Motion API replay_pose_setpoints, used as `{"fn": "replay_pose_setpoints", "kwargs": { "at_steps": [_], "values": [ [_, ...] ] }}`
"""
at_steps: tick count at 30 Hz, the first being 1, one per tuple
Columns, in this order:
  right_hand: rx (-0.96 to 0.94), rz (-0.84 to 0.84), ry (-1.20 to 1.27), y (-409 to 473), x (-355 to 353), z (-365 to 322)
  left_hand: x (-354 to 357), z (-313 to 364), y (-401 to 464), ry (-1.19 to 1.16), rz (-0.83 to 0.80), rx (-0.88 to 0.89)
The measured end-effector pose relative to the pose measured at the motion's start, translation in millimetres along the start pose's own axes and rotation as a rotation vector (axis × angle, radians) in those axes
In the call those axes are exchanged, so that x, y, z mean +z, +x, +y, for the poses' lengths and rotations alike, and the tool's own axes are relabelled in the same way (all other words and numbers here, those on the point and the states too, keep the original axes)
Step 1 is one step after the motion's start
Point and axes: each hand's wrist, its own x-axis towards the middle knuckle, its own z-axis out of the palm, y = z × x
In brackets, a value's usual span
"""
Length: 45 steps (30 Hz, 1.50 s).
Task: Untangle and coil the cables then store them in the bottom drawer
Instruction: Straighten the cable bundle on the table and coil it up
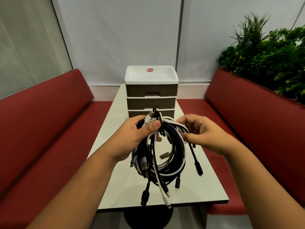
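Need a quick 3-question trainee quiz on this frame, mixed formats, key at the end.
1. True or false: the left hand grips the tangled bundle of black and white cables.
2. How many drawers does the brown woven-pattern drawer unit with the white top tray have? A) two B) three C) five
3. Fill in: the bottom drawer is ____ (open/closed).

Key: 1 true; 2 B; 3 closed. The right hand pinches at a strand, though blur hides the contact.
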Motion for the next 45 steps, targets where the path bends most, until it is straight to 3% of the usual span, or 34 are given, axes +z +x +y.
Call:
{"fn": "replay_pose_setpoints", "kwargs": {
  "at_steps": [7,11,17,26,29,32,35,39,45],
  "values": [
    [0.053,0.001,-0.438,-7.8,-9.9,-2.5,3.5,1.4,-1.2,-0.020,-0.003,-0.012],
    [0.023,0.024,-0.441,-7.1,-7.3,-3.1,4.9,5.1,-0.3,-0.031,-0.004,-0.002],
    [0.022,0.034,-0.157,-11.6,5.4,4.9,5.8,10.2,0.4,-0.031,-0.013,0.017],
    [0.142,0.203,-0.640,-4.0,9.3,-6.3,10.4,7.0,-0.9,0.012,-0.051,0.001],
    [0.154,0.243,-0.282,-3.5,18.2,-6.3,11.0,4.2,0.5,-0.005,-0.034,-0.001],
    [0.150,0.196,0.156,-4.6,26.7,-2.5,9.1,4.4,2.3,-0.006,-0.006,0.006],
    [0.177,0.116,0.407,-5.1,29.1,2.3,7.9,4.2,2.7,-0.007,0.013,-0.012],
    [0.169,-0.006,0.585,-6.8,29.3,8.3,8.3,1.5,0.9,-0.147,-0.055,-0.102],
    [0.140,0.006,0.745,-7.6,33.6,23.9,9.6,-6.1,-2.1,-0.186,-0.034,-0.158]
  ]
}}
